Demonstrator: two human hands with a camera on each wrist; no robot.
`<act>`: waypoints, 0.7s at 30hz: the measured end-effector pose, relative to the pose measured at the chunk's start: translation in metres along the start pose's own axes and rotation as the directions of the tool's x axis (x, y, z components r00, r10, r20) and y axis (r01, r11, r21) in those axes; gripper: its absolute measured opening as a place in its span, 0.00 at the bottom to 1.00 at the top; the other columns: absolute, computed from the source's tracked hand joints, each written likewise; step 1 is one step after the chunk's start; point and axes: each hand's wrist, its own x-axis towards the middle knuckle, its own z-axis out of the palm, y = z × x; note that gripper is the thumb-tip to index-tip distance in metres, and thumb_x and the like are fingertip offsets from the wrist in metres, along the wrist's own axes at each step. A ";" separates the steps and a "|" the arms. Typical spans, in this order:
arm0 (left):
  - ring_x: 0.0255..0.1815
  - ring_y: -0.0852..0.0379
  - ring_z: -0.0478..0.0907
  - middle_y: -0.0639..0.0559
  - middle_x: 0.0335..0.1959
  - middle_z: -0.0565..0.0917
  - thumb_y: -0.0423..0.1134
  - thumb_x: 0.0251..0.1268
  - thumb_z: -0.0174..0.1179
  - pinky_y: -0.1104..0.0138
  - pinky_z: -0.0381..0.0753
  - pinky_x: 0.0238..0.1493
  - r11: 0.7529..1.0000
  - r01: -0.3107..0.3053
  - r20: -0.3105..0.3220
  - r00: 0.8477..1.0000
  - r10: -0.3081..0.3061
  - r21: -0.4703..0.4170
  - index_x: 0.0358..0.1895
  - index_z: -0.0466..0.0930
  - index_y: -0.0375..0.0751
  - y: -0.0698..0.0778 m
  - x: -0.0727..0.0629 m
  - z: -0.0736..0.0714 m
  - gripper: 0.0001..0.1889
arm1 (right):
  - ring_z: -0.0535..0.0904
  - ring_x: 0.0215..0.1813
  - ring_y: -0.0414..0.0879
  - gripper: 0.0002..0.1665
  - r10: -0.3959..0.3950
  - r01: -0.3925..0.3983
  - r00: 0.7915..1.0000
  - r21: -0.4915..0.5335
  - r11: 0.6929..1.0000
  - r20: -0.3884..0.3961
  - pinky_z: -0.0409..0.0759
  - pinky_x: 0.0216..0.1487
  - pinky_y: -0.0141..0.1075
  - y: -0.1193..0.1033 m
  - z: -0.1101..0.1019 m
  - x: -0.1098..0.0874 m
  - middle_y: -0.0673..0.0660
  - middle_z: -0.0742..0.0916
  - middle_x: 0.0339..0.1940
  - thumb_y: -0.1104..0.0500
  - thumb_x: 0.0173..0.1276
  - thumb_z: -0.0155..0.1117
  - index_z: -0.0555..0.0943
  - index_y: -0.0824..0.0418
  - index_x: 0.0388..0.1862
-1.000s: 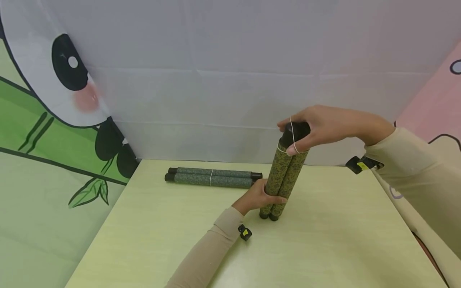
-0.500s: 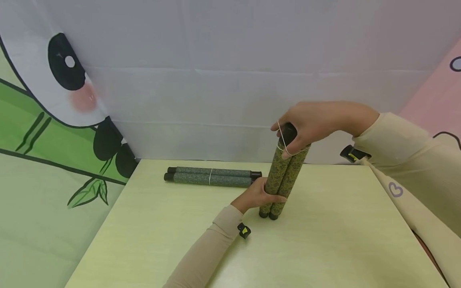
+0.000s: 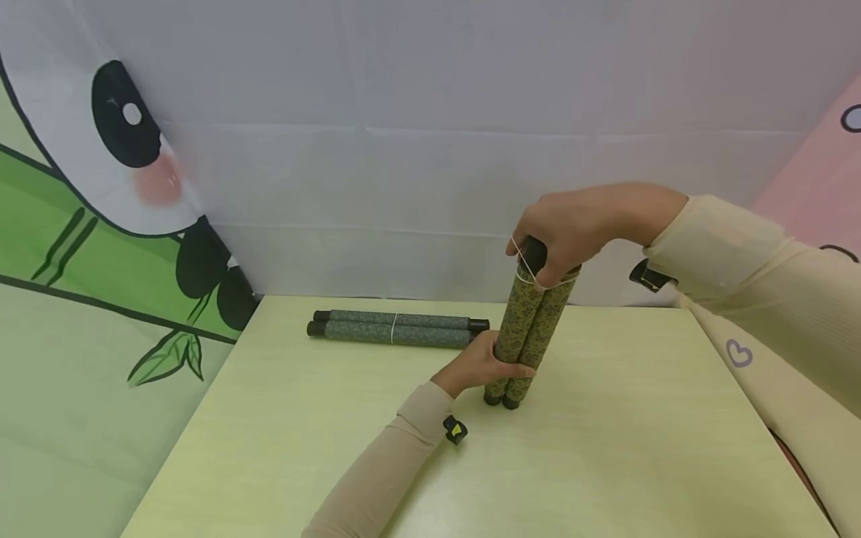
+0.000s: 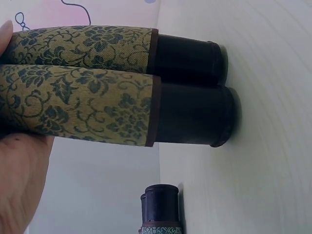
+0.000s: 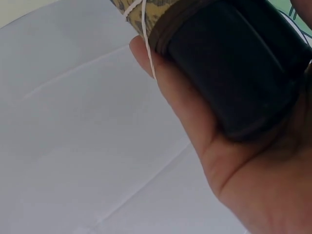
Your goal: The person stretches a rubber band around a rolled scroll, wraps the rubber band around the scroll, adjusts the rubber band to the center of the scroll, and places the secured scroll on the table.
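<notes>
Two rolled scrolls (image 3: 519, 321) in gold cloth with dark floral pattern stand side by side, tilted slightly right, their lower black ends (image 4: 192, 117) at the tabletop. My left hand (image 3: 474, 365) grips them low down, thumb across the front. My right hand (image 3: 585, 226) curves over their upper black ends (image 5: 224, 73). A thin white elastic band (image 3: 525, 260) passes round the scrolls just below those ends, and one strand stretches up to the right fingers. In the right wrist view the band (image 5: 148, 46) crosses near a fingertip; other fingers are mostly hidden.
Another pair of scrolls (image 3: 403, 333), blue-green with black ends and tied by a white band, lies on the pale table (image 3: 282, 433) behind the left hand. A grey-white backdrop (image 3: 377, 187) rises at the table's back edge, with cartoon panels at both sides.
My right hand has moved left and closed in over the scroll tops, and the stretched strand now slants lower across the black end. The left hand and scrolls stay nearly still.
</notes>
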 end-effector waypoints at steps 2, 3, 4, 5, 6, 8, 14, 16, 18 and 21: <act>0.40 0.58 0.85 0.55 0.40 0.87 0.42 0.62 0.74 0.64 0.84 0.43 1.000 0.000 -0.002 1.000 0.000 0.002 0.51 0.83 0.43 0.000 0.000 0.000 0.16 | 0.84 0.50 0.47 0.35 0.004 -0.004 1.000 -0.012 1.000 0.003 0.83 0.45 0.40 -0.001 0.000 0.002 0.59 0.84 0.60 0.56 0.64 0.73 0.76 0.67 0.67; 0.40 0.58 0.85 0.54 0.40 0.87 0.41 0.62 0.74 0.64 0.84 0.43 1.000 -0.001 -0.003 1.000 0.001 0.001 0.51 0.83 0.42 0.000 0.000 -0.001 0.16 | 0.84 0.49 0.47 0.34 0.009 -0.009 1.000 -0.015 1.000 0.004 0.83 0.44 0.40 -0.002 0.000 0.003 0.59 0.84 0.60 0.55 0.64 0.73 0.77 0.67 0.67; 0.39 0.58 0.85 0.54 0.40 0.87 0.42 0.62 0.74 0.64 0.84 0.43 1.000 0.000 -0.003 1.000 0.000 0.003 0.50 0.83 0.42 0.000 0.000 -0.001 0.16 | 0.84 0.48 0.46 0.34 0.014 -0.014 1.000 -0.020 1.000 0.003 0.83 0.44 0.40 -0.002 0.000 0.003 0.59 0.85 0.60 0.55 0.64 0.73 0.78 0.67 0.66; 0.40 0.58 0.85 0.54 0.40 0.87 0.42 0.62 0.74 0.64 0.84 0.43 1.000 0.003 -0.003 1.000 -0.003 0.002 0.50 0.83 0.42 0.000 0.000 -0.001 0.16 | 0.84 0.46 0.45 0.33 0.022 -0.022 1.000 -0.027 0.999 0.003 0.83 0.42 0.40 -0.003 0.000 0.004 0.59 0.85 0.59 0.55 0.64 0.73 0.78 0.66 0.66; 0.40 0.58 0.85 0.55 0.40 0.87 0.42 0.62 0.74 0.64 0.84 0.43 1.000 0.007 -0.002 1.000 -0.007 0.004 0.50 0.83 0.43 0.000 -0.001 -0.001 0.16 | 0.84 0.44 0.44 0.32 0.028 -0.028 1.000 -0.037 0.999 0.005 0.82 0.41 0.39 -0.004 0.000 0.004 0.58 0.85 0.59 0.54 0.64 0.74 0.80 0.65 0.65; 0.40 0.58 0.85 0.55 0.41 0.87 0.42 0.62 0.74 0.64 0.84 0.44 1.000 0.015 -0.002 1.000 -0.015 0.005 0.50 0.83 0.43 0.001 -0.001 -0.001 0.16 | 0.83 0.38 0.42 0.29 0.033 -0.032 0.999 -0.055 0.998 0.015 0.81 0.37 0.39 -0.006 0.000 0.005 0.57 0.86 0.56 0.53 0.63 0.74 0.82 0.64 0.62; 0.41 0.58 0.85 0.55 0.42 0.87 0.41 0.61 0.74 0.64 0.84 0.44 0.999 0.034 -0.002 0.999 -0.034 -0.003 0.51 0.83 0.43 0.001 -0.003 0.000 0.17 | 0.80 0.30 0.43 0.23 0.032 -0.026 0.997 -0.104 0.994 0.063 0.77 0.31 0.38 -0.012 -0.002 0.010 0.54 0.88 0.48 0.53 0.63 0.73 0.87 0.61 0.55; 0.41 0.58 0.85 0.55 0.42 0.87 0.41 0.61 0.75 0.64 0.84 0.44 0.999 0.034 0.000 0.999 -0.034 -0.005 0.51 0.83 0.43 0.001 -0.004 0.000 0.17 | 0.81 0.33 0.42 0.21 0.040 -0.031 0.996 -0.115 0.993 0.076 0.79 0.33 0.39 -0.013 -0.003 0.010 0.54 0.88 0.47 0.54 0.63 0.73 0.87 0.61 0.54; 0.40 0.57 0.85 0.55 0.41 0.87 0.41 0.61 0.75 0.64 0.84 0.43 1.000 0.031 -0.001 1.000 -0.031 -0.008 0.50 0.83 0.43 0.001 -0.004 0.001 0.17 | 0.82 0.35 0.43 0.20 0.048 -0.036 0.995 -0.123 0.992 0.090 0.80 0.35 0.39 -0.015 -0.004 0.011 0.53 0.88 0.46 0.54 0.63 0.74 0.87 0.60 0.53; 0.39 0.57 0.85 0.55 0.40 0.87 0.41 0.61 0.75 0.64 0.84 0.42 1.000 0.020 -0.004 1.000 -0.020 -0.008 0.50 0.84 0.43 0.001 -0.004 0.002 0.16 | 0.82 0.36 0.43 0.19 0.059 -0.044 0.991 -0.125 0.991 0.118 0.81 0.36 0.41 -0.016 -0.005 0.010 0.53 0.88 0.44 0.55 0.63 0.73 0.87 0.59 0.52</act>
